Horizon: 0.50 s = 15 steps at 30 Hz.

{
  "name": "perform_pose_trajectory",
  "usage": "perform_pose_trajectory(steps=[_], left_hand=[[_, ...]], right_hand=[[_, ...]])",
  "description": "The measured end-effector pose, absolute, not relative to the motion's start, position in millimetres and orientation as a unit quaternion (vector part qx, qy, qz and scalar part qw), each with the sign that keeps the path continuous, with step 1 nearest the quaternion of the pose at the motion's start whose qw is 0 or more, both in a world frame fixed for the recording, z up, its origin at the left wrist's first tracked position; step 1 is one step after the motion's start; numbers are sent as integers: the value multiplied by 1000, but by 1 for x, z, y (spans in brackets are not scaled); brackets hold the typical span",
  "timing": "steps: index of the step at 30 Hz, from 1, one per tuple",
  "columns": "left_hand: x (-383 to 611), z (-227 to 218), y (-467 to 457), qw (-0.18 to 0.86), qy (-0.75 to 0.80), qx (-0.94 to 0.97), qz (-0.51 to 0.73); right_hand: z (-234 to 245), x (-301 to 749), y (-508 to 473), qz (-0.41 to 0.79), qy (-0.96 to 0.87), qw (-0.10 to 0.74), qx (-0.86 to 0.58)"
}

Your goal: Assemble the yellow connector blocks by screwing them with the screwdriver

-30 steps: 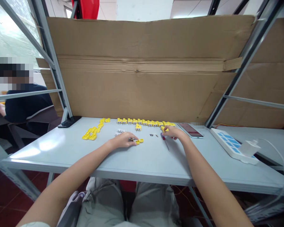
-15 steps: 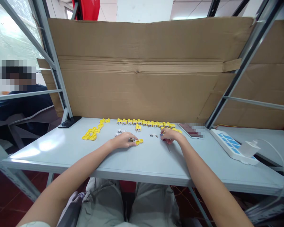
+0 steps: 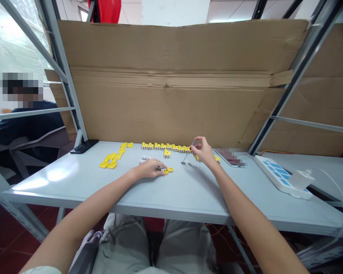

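Pinching a slim screwdriver [image 3: 193, 143] near its dark handle, the right hand [image 3: 202, 151] is closing narrowly around the tool, with the thin shaft slanting down toward the left and its tip pointing at small metal screws [image 3: 185, 163]. The stiff, light tool is probably best held by the handle. The left hand [image 3: 150, 168] is curling low over a yellow plastic link [image 3: 168, 171], which is lying on the table and sticking out to the right, but the pictures are not showing whether the hand is gripping it. The small link is likely light and rigid, and its body is offering the likely hold. A row of yellow links [image 3: 165, 146] is running left to right along the far edge, a yellow chain [image 3: 111, 163] is lying at left, and white blocks [image 3: 145, 157] are sitting between. A phone [image 3: 231, 157] is lying at right.
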<state>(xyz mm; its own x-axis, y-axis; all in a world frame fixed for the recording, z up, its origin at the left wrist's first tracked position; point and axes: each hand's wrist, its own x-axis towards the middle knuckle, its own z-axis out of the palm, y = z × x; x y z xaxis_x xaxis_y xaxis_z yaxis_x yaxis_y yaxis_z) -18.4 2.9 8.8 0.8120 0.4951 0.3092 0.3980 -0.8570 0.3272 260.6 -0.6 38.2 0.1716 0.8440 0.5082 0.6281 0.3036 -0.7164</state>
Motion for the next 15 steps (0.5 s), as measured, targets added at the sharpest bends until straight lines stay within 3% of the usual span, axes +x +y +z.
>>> perform_pose_trajectory(steps=[15], left_hand=[[-18, 9, 3, 129, 235, 943, 196]], right_hand=[[37, 254, -3, 60, -675, 481, -557]])
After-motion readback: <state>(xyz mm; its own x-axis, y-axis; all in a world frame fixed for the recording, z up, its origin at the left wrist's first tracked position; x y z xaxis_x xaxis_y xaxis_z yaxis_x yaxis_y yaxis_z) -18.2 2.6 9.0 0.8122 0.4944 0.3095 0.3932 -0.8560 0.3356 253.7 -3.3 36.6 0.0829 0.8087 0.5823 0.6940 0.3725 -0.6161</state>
